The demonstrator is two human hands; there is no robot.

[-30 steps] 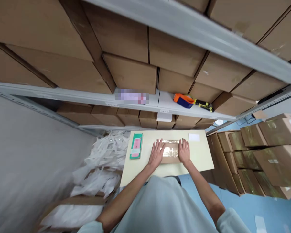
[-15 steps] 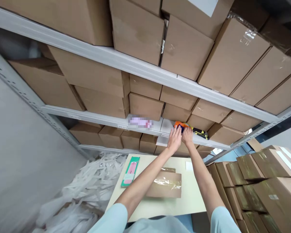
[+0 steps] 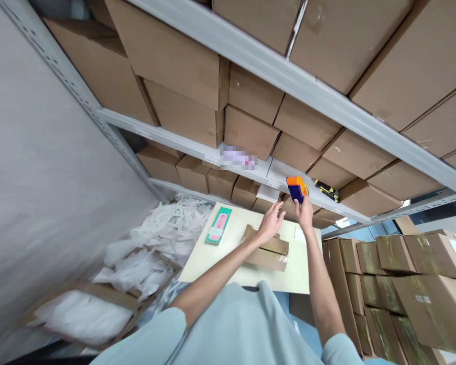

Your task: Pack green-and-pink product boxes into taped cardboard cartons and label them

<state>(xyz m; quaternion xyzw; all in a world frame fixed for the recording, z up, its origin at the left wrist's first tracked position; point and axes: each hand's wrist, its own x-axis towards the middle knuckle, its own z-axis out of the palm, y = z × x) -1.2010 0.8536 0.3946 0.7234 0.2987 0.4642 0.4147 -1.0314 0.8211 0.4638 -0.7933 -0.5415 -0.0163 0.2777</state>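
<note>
Hidden and unreadable areas
The shelf label (image 3: 238,157) is blurred beyond reading. The right hand (image 3: 305,213) covers the tape dispenser's (image 3: 296,187) lower part. The left hand (image 3: 270,223) overlaps the taped parcel's (image 3: 268,250) far edge.

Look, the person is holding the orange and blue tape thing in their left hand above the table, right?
Not quite. The head view shows the orange and blue tape dispenser gripped in the right hand, above the table. The left hand is open and holds nothing, hovering over the taped cardboard parcel.
</note>
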